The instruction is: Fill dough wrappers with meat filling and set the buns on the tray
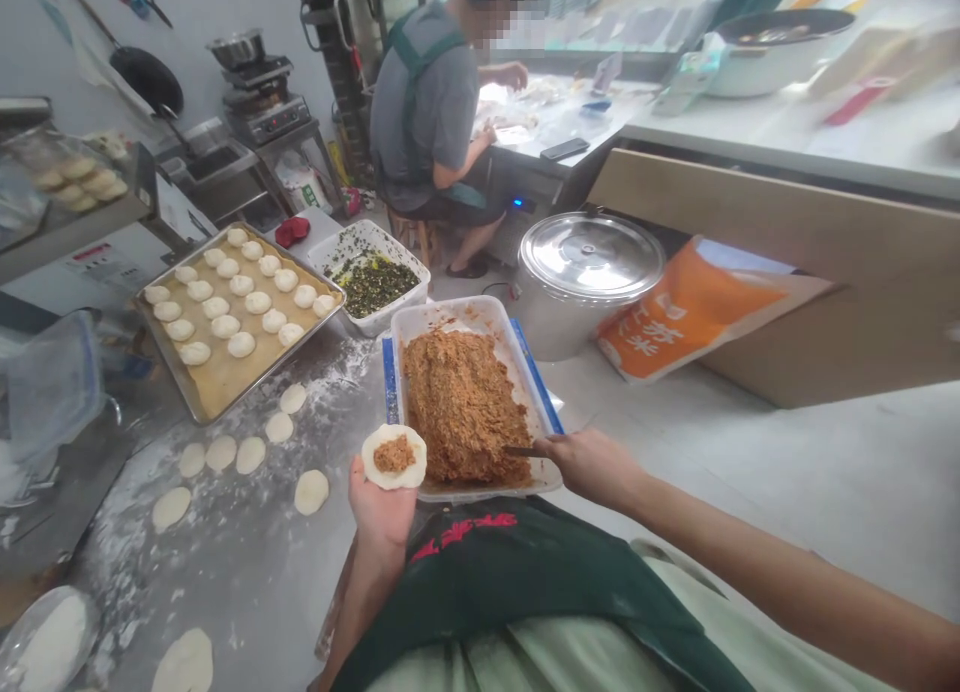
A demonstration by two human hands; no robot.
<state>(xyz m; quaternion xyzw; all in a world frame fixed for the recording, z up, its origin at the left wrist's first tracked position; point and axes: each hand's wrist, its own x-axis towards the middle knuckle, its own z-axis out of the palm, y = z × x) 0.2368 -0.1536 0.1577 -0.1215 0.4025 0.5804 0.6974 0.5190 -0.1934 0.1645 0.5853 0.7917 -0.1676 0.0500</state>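
Head view | left grip (382, 507) open, cradling filled dough round (394, 455) | right grip (592, 469) clenched on spatula (523, 451) | shaped buns (241, 344) panned | flat dough rounds (250, 455) unfilled

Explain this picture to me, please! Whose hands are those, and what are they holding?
This picture comes from a camera worn on a person's head, so you see what they see, looking down. Those are their own two bare hands, not a machine's. Their left hand holds a flat round of dough on its palm, with a lump of brown filling in the middle. Their right hand holds a small flat blade at a plastic tray piled with filling. On the floured worktop lie more dough rounds, and a metal baking tray holds rows of round dough balls. Farther off, another person sits working at a counter.
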